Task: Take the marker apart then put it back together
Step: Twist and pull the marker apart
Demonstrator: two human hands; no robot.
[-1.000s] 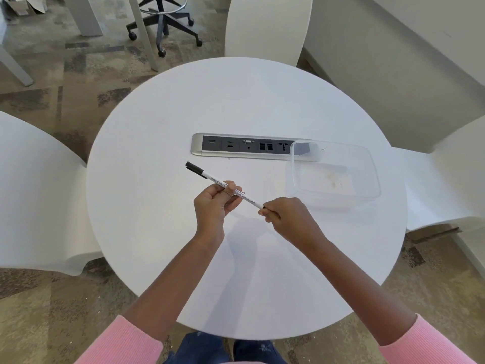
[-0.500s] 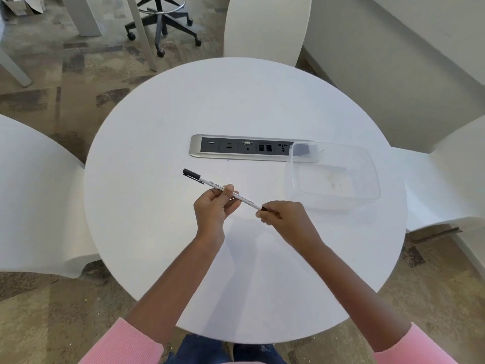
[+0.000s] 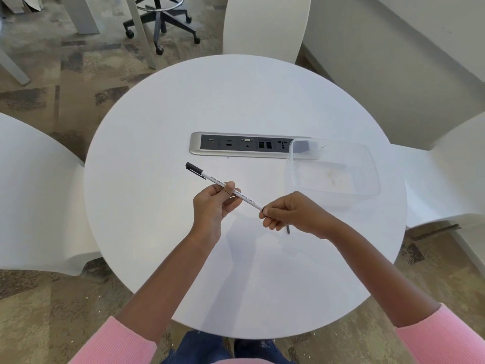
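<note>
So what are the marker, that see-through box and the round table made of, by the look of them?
The marker: likely plastic, with a smooth white barrel carrying printed text and a black clipped cap. The clear container: thin transparent plastic, since the table and socket strip show through its walls. The round table: a smooth matte white top, perhaps laminate or painted board; the look leaves that open.

one marker, one container, three chairs

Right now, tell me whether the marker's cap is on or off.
On. The black cap sits on the far end of the marker, held by the left hand and right hand.
</note>
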